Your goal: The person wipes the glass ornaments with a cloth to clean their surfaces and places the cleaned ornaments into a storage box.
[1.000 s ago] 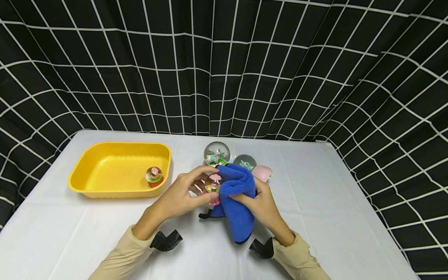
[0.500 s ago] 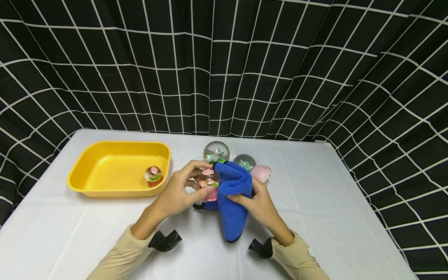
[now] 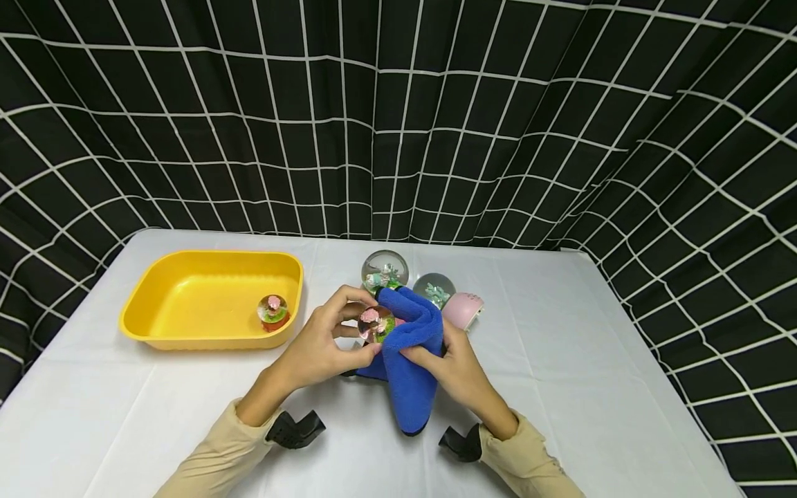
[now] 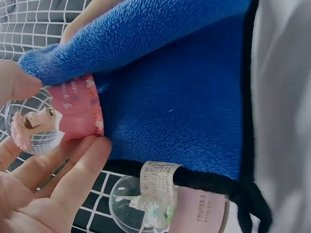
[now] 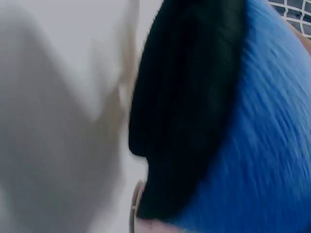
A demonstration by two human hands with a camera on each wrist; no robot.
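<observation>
Between the fingers and thumb of my left hand (image 3: 324, 346) is a small snow globe (image 3: 372, 324) with a pink base and a pink figure inside. It lies tilted on its side, with its base toward the cloth, as the left wrist view shows. My right hand (image 3: 462, 363) grips a folded blue cloth (image 3: 411, 380) with black edging and presses it against the globe's base. Loose cloth hangs below both hands. In the left wrist view a white label (image 4: 159, 182) sticks out from the cloth's edge. Blue pile and a dark edge fill much of the right wrist view.
A yellow basin (image 3: 193, 343) stands on the left of the white table, with a small red-based snow globe (image 3: 273, 312) inside. Behind the cloth are a larger snow globe (image 3: 385, 268) and another globe (image 3: 434, 287) lying over, with a pink base (image 3: 463, 310). A black grid-patterned curtain surrounds the table.
The small globe has turned from upright to lying on its side, its base now against the cloth. Both hands and the cloth have shifted slightly left.
</observation>
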